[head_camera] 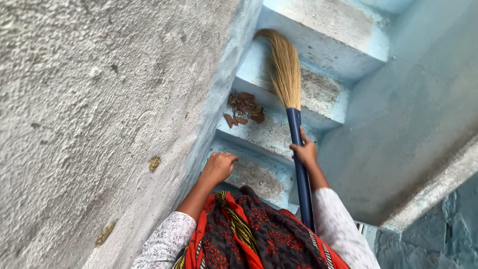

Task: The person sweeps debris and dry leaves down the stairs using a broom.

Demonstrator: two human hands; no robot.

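Observation:
My right hand (304,151) grips the blue handle of a broom (298,130), whose straw-coloured bristles (286,67) point toward the farther pale blue steps (269,137). A small pile of brown dry leaves (244,108) lies on one step just left of the broom, against the wall. My left hand (218,166) is curled and rests against the left wall beside a nearer step, holding nothing that I can see. A red and black patterned cloth (251,231) hangs in front of my body.
A rough grey plastered wall (99,109) fills the left side. A light blue wall (413,109) closes the right side of the narrow staircase. Dirt patches mark the treads (256,177). A dark stone surface (438,234) shows at the lower right.

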